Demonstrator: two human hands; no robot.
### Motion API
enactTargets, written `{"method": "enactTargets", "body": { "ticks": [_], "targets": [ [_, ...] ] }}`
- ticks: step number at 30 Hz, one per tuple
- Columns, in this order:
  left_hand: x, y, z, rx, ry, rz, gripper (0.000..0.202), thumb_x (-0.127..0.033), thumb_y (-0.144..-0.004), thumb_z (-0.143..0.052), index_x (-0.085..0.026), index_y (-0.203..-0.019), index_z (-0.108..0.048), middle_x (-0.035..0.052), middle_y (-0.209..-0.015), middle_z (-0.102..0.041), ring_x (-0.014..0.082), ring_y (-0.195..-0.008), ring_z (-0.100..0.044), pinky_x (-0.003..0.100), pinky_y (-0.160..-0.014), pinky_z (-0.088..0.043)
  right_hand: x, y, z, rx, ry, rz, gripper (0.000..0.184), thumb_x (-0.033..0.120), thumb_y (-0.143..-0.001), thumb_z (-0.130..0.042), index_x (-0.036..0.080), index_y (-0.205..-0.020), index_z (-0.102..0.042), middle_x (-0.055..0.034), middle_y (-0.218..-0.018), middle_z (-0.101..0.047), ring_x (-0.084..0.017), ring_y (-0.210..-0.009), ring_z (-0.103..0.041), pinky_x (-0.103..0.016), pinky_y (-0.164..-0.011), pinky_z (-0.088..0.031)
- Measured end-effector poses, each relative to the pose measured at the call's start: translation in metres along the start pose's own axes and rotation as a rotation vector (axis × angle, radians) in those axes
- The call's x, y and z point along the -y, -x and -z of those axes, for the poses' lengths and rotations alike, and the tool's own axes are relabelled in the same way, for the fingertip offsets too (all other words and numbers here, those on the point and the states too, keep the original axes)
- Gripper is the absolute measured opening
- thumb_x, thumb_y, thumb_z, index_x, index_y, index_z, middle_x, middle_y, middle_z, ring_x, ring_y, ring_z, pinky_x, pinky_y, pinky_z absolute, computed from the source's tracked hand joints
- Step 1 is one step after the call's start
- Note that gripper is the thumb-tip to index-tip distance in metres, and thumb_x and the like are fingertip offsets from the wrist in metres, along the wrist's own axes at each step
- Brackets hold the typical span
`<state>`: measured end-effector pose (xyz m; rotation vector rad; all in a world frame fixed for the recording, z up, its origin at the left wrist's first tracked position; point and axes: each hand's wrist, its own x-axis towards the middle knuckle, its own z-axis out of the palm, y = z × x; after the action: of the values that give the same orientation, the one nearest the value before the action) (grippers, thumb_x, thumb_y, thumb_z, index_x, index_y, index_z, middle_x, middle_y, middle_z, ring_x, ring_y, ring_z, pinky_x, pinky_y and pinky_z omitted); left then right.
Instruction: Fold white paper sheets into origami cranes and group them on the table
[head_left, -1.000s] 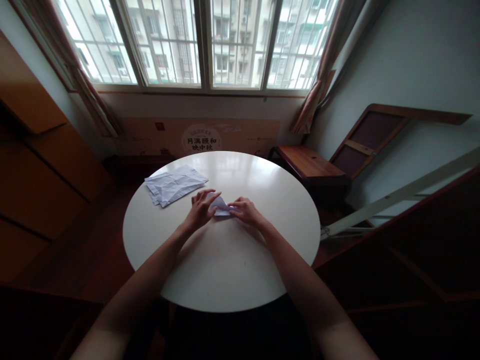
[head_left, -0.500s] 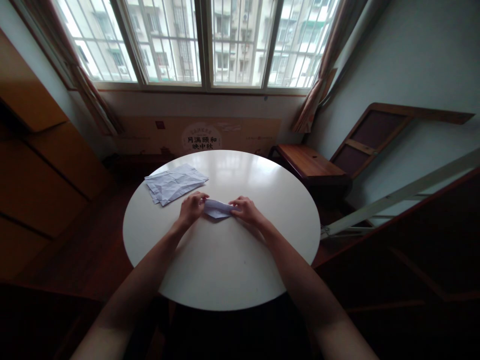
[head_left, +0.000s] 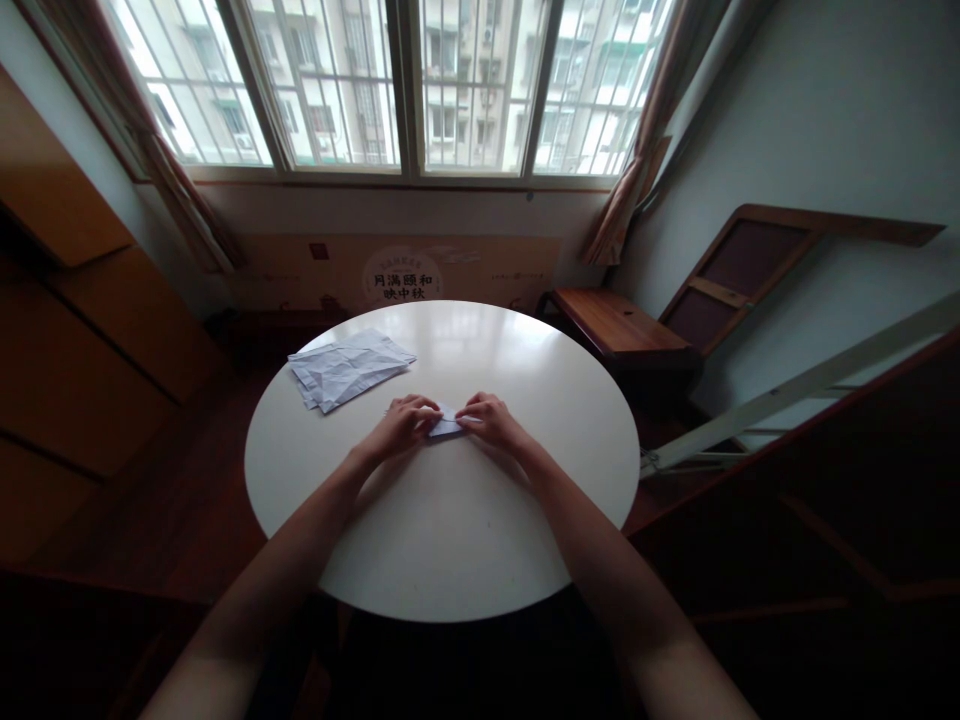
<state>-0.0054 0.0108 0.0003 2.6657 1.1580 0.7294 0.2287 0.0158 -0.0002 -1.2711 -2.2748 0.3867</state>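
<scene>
Head view: near the centre of the frame, a small folded paper (head_left: 448,425) is lying on the round white table (head_left: 457,530), between the two hands. The left hand (head_left: 405,422) is pinching its left part, fingers drawn together on it; the right hand (head_left: 491,418) is pinching its right end in like manner. Both hands are covering much of the paper, so the exact fold is not showing.

Risks, as judged: if the two hands are pulling unequally, the crease may be setting askew. If either pinch is slackening, the fold may be springing open, since nothing else is visibly holding it down. The smooth, glossy tabletop may be letting the paper slide under sideways pressure. Left of centre, a stack of creased sheets (head_left: 351,368) is lying near the left hand but apart from it; a wide elbow or wrist swing could be disturbing it.
</scene>
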Motion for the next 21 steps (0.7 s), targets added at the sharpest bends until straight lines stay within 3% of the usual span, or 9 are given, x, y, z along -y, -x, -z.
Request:
{"method": "enactTargets", "body": {
  "ticks": [8,18,21],
  "targets": [
    [0.011,0.002,-0.003,0.036,0.007,0.036,0.035,-0.011,-0.084,-0.057,-0.030,-0.111,-0.070,0.0048,-0.113,-0.068,0.0207,-0.101,-0.061,0.038,-0.091,-0.044,0.000,0.000,0.001,-0.017,0.040,-0.137,0.012,0.026,-0.081,-0.066,0.026,-0.087,-0.077,-0.0059,-0.100,-0.066,-0.022,-0.099,-0.057,-0.036,-0.092,-0.042],
    [0.003,0.001,0.004,0.050,-0.043,0.135,0.032,-0.014,-0.084,-0.060,-0.029,-0.110,-0.072,0.0059,-0.111,-0.067,0.0232,-0.100,-0.060,0.040,-0.090,-0.045,0.000,0.001,0.012,0.023,0.090,-0.325,0.011,0.030,-0.076,-0.071,0.026,-0.086,-0.075,-0.0066,-0.106,-0.063,-0.027,-0.104,-0.054,-0.042,-0.091,-0.041],
    [0.001,0.002,0.004,0.045,-0.054,0.151,0.030,-0.018,-0.085,-0.060,-0.030,-0.111,-0.071,0.0065,-0.111,-0.065,0.0239,-0.100,-0.058,0.041,-0.090,-0.046,0.000,0.001,0.014,-0.055,0.108,-0.333,0.012,0.025,-0.080,-0.065,0.025,-0.088,-0.075,-0.0082,-0.105,-0.062,-0.027,-0.104,-0.054,-0.043,-0.092,-0.041]
  ]
}}
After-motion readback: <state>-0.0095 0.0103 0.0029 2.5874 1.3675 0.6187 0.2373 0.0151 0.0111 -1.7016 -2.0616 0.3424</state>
